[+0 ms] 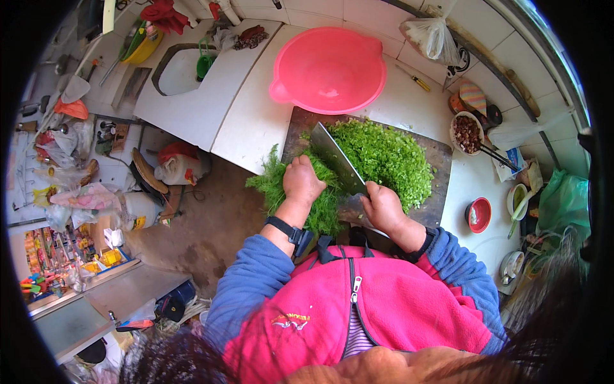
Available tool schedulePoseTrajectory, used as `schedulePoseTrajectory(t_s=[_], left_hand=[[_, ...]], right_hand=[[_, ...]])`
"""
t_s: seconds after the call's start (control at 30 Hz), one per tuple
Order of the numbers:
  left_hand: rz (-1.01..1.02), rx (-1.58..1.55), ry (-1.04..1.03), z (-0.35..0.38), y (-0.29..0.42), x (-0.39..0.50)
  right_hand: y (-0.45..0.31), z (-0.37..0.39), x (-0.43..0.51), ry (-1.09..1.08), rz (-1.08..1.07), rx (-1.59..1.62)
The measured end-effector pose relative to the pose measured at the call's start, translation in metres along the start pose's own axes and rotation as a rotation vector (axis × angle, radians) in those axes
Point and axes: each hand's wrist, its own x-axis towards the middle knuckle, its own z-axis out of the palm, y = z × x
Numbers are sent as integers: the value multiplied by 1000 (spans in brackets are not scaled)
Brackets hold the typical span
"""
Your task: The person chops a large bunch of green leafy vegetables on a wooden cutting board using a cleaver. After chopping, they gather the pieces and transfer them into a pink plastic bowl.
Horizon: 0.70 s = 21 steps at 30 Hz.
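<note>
My right hand (pixel 385 205) grips the handle end of a broad-bladed cleaver (pixel 338 158), its blade angled up and to the left across a dark wooden cutting board (pixel 439 158). Under my left hand (pixel 302 180), a bunch of feathery green herb, like dill or fennel fronds (pixel 326 211), is pressed down with curled fingers. The fronds hang past the board's near and left edges. Right of the blade lies a large heap of finely chopped greens (pixel 383 153). The cleaver's lower edge meets the fronds' right side; whether it touches the board is hidden.
A big pink plastic basin (pixel 331 67) stands behind the board. Rightward are a bowl of chopped dark reddish food (pixel 466 132) with chopsticks, a small red bowl (pixel 478 215) and a green bowl (pixel 517 199). A yellow-handled screwdriver (pixel 420 83) lies near the wall. The sink (pixel 177 72) is at back left.
</note>
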Motion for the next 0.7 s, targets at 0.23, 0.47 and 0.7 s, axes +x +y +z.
schedulePoseTrajectory(t_s=[0.23, 0.47, 0.7], left_hand=[[-36, -69, -68, 2, -3, -1], [68, -127, 170, 4, -8, -25], [552, -346, 373, 18, -46, -23]], right_hand=[[-23, -26, 0, -34, -157, -52], [-16, -19, 9, -240, -122, -297], [-23, -21, 25, -346, -83, -438]])
